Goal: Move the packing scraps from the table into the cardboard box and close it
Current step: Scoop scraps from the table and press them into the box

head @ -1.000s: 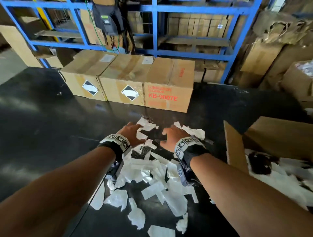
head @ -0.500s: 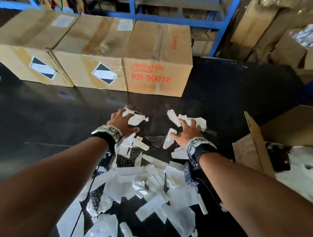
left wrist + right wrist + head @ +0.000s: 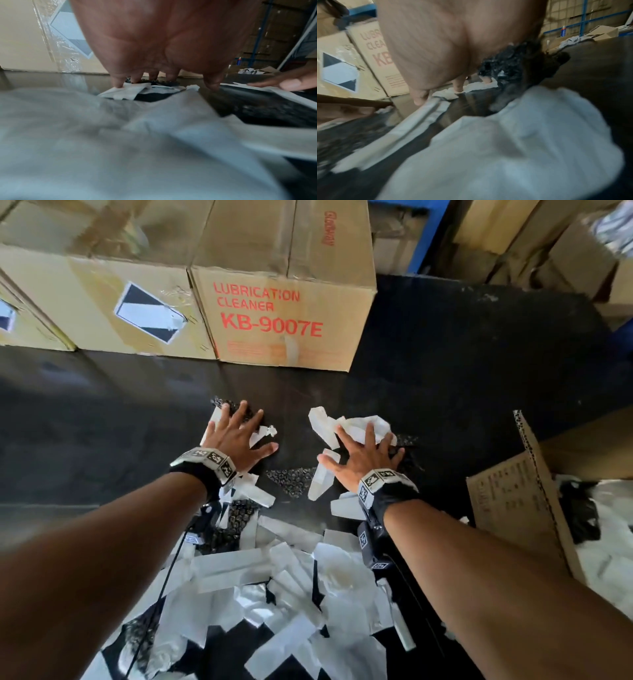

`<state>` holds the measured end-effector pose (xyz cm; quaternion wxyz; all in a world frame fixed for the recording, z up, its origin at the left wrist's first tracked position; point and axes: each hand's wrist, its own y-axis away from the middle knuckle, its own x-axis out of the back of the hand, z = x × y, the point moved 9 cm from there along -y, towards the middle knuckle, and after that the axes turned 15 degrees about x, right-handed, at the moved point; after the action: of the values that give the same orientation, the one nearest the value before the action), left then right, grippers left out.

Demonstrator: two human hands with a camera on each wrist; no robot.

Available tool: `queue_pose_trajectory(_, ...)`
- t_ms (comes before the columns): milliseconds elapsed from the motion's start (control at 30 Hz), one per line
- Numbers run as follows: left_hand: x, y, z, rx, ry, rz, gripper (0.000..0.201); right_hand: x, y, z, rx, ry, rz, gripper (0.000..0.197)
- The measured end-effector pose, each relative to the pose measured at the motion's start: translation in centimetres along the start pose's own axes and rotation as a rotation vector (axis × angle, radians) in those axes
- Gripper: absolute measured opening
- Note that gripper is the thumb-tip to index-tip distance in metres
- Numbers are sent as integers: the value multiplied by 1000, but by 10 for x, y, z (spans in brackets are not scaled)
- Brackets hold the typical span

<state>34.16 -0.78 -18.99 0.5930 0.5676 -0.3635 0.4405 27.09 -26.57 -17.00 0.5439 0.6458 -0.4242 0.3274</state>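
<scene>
Nearest the camera, a loose heap of white paper scraps [image 3: 246,573] covered the black table [image 3: 462,344], mixed with a few pieces of black bubble wrap [image 3: 291,479]. Both forearms reached out over that heap.

Farther out, at the far edge of the scatter, the left hand [image 3: 236,440] lay palm down with its fingers spread and fairly straight, the fingertips [image 3: 118,83] pressing on white scraps and a dark bubbled piece — nothing was pinched or gripped. The right hand [image 3: 363,457] lay just as flat beside it, apart from the left, fingers fanned over a crumpled bunch of white paper [image 3: 356,426]; in the right wrist view its thumb and fingers [image 3: 458,86] touched down on the paper, with a wad of black plastic wrap [image 3: 510,63] against the outer side of the palm.

To the right stood the open cardboard box [image 3: 507,508] — its near flap up, and inside it white scraps and a dark crumpled piece [image 3: 582,508] already lay; the rest of the interior ran out of the picture.

Beyond the hands, a row of sealed cartons sat on the table: one printed "LUBRICATION CLEANER KB-9007E" [image 3: 284,313] in red, and to its left a taped carton bearing a black-and-white diamond label [image 3: 147,313]. Their contents could not be seen.
</scene>
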Motion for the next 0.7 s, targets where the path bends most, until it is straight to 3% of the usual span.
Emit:
queue_pose_trajectory(167,-14,73,13,-117,62,-33,74,-32,47,-64,126,-52,11,65)
queue_pose_trajectory(333,-18,159,15,-232,209,-29,65,-65,110,-117,222,-84,-83,59)
queue_pose_trajectory(433,-14,187,1,-248,243,57,66,-56,142,-133,262,-35,11,53)
queue_pose_trajectory(500,-10,189,-14,-202,258,97,64,-32,157,-126,251,-44,192,46)
queue_pose_trajectory(600,-1,178,-20,-187,244,140,59,3,173,-79,134,-95,492,46)
queue_pose_trajectory(667,8,159,-13,-201,240,163,60,11,177,-34,3,-135,561,56)
queue_pose_trajectory(700,12,148,-7,-209,233,165,64,5,176,-11,-84,-148,521,63)
